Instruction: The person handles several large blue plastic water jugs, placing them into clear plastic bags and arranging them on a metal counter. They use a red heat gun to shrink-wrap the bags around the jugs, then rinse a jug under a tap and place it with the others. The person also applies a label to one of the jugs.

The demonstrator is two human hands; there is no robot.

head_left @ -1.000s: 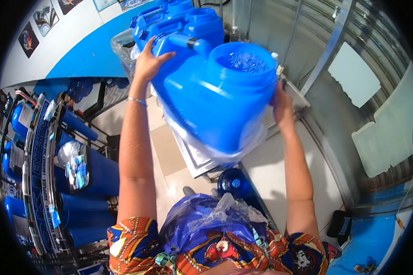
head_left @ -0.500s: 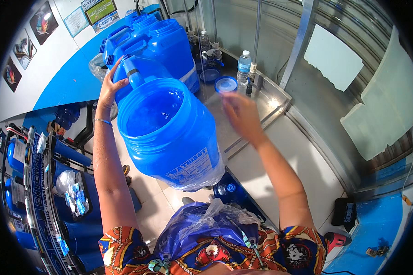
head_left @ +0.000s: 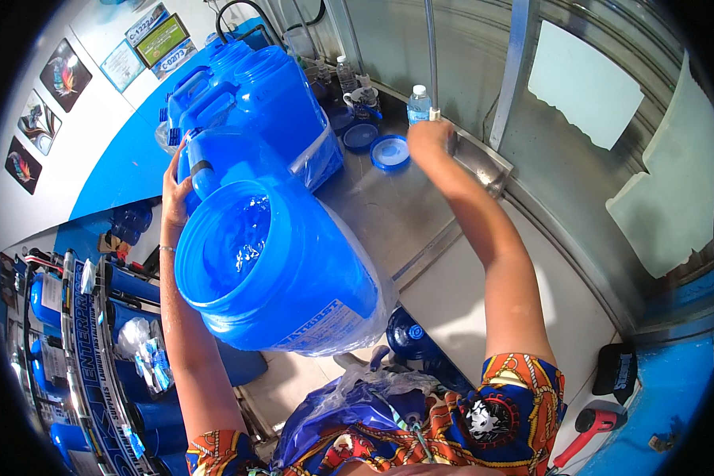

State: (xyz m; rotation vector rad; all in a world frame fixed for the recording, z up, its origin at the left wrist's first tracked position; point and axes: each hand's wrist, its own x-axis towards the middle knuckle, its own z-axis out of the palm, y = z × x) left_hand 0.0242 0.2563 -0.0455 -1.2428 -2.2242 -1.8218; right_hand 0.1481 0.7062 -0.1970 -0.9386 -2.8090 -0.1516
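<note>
A large blue wide-mouthed water container (head_left: 309,278) lies tilted, its open threaded mouth facing me and water showing inside. My left hand (head_left: 176,190) is closed on its far left side, beside the moulded handle (head_left: 204,174). Clear plastic wrap clings to the container's lower part. My right hand (head_left: 431,138) is closed at the back of the metal counter, by a small bottle with a pale top (head_left: 435,115); its fingers are mostly hidden. A clear water bottle (head_left: 418,105) stands just behind that hand. Beside the hand lies a round blue lid (head_left: 389,152) with a pale middle.
More blue containers (head_left: 274,103) stand at the back left. Another round lid (head_left: 361,137) is on the metal counter (head_left: 373,206). Racks with blue cylinders (head_left: 51,369) line the left. Below are a dark blue bottle (head_left: 408,333) and a red tool (head_left: 587,436) at lower right.
The container has tipped further, its mouth moving left and down in view. My right hand has moved from the blue lid to the small bottle behind it. My left hand stays on the container.
</note>
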